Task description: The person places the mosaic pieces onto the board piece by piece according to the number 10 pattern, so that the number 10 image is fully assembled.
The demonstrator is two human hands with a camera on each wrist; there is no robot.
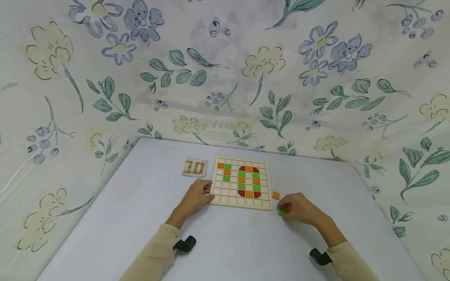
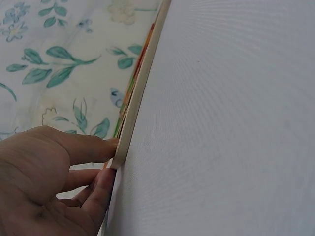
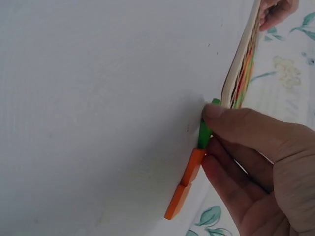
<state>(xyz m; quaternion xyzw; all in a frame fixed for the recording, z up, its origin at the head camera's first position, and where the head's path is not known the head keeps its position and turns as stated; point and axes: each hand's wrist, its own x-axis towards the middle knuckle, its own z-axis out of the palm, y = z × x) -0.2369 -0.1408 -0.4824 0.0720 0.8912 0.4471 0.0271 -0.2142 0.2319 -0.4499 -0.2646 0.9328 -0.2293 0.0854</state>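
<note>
My left hand [image 1: 199, 194] is at the near left corner of a square wooden grid board [image 1: 232, 199], thumb and fingers holding its edge. Red, green and orange tiles lie on the board, forming a "1" and a "0" shape. To the right of the board, my right hand [image 1: 300, 210] pinches a green tile [image 3: 205, 132] low over the table. Orange tiles [image 3: 193, 166] sit against its fingers in the right wrist view. One loose orange tile [image 1: 276, 195] lies between the board and the right hand. The right hand partly hides the pieces under it.
A small pattern card [image 1: 195, 167] lies left of the board, showing the same kind of coloured figure. The white table [image 1: 239, 249] ends at the back against a floral cloth [image 1: 225, 78]. Black devices [image 1: 185, 244] are strapped at both sleeves.
</note>
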